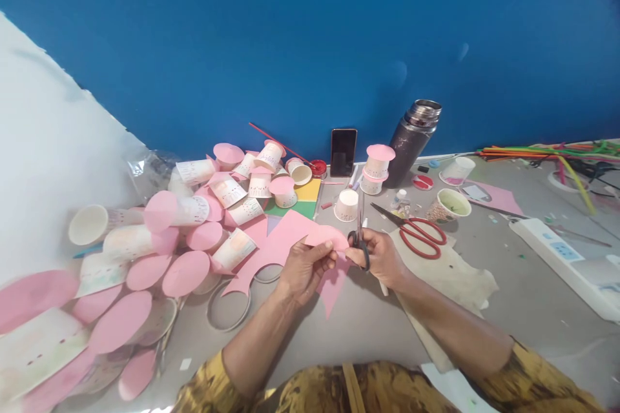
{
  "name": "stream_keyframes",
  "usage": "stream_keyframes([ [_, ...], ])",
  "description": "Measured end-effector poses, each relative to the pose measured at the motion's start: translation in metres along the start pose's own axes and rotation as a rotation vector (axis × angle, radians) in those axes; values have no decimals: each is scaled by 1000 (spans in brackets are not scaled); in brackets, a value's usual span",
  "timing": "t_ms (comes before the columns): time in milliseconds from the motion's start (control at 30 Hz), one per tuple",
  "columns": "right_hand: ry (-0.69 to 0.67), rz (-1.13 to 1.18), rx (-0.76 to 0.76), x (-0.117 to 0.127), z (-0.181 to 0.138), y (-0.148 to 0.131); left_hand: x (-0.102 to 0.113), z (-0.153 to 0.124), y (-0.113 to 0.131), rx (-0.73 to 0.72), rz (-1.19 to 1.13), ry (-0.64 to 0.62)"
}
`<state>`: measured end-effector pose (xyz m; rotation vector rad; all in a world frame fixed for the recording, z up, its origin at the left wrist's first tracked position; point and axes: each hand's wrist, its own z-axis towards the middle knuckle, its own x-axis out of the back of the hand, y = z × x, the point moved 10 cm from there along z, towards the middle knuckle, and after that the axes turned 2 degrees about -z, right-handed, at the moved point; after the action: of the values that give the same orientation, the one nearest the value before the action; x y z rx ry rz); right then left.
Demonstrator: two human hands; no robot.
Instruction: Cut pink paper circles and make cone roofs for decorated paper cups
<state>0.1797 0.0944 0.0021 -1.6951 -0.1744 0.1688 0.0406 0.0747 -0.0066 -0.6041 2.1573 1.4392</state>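
Between both hands is a piece of pink paper [323, 235] with a rounded upper edge. My left hand [310, 264] pinches it from the left, thumb on top. My right hand [382, 257] has its fingers in the handles of dark-handled scissors [360, 242], whose blades point up and away beside the paper's right end. Whether the blades touch the paper I cannot tell. Under and behind the hands lies a larger pink sheet [278, 245] with curved cut-outs. A white paper cup [347, 205] stands just beyond the scissors.
Paper cups with pink discs [227, 190] pile up on the left. Red-handled scissors [419, 237] lie on a cloth [436, 277] at right, near a patterned cup [448, 205]. Behind stand a phone [343, 151], stacked cups [378, 164] and a flask [411, 142]. A power strip [562, 258] lies far right.
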Motion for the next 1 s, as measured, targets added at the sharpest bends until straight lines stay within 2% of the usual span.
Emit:
stream_keyframes([
  [233, -88, 80, -53, -8, -1, -1, 3, 2, -2, -22, 66, 29],
  [433, -95, 165, -67, -7, 1, 3, 7, 2, -2, -22, 52, 65],
  [700, -141, 219, -58, -6, 6, 11, 6, 2, -4, -9, 39, 49],
  [900, -94, 216, -3, -3, 3, 5, 9, 0, 7, -155, 133, 103],
  [1000, -7, 78, 35, 3, 0, 0, 10, 0, 7, -169, 153, 115],
])
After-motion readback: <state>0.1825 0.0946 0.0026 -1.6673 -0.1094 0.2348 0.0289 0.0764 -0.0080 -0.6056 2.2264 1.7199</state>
